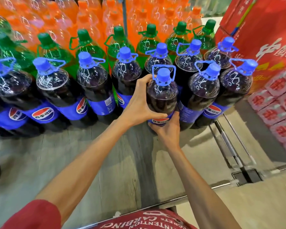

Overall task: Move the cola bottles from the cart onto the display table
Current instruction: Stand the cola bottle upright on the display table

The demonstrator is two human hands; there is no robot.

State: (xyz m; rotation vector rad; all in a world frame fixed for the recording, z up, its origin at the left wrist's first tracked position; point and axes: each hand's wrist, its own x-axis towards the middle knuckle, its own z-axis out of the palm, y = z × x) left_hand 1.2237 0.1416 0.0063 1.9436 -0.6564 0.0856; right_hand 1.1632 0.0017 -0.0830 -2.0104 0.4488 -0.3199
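I hold a large cola bottle (162, 95) with a blue cap and blue label upright at the front of the display table (73, 162). My left hand (139, 104) wraps its shoulder and side from the left. My right hand (168, 128) grips its lower part at the label from below. The bottle stands in front of a row of cola bottles (92, 86), close beside another cola bottle (201, 93) on its right. Whether its base touches the table is hidden by my hands. The cart is not in view.
Behind the cola stand green bottles (87, 45) and, farther back, orange bottles (92, 17). A red carton stack (262, 30) rises at right, with red-and-white packs (276, 111) below it. The table's metal edge (155, 204) runs near my body.
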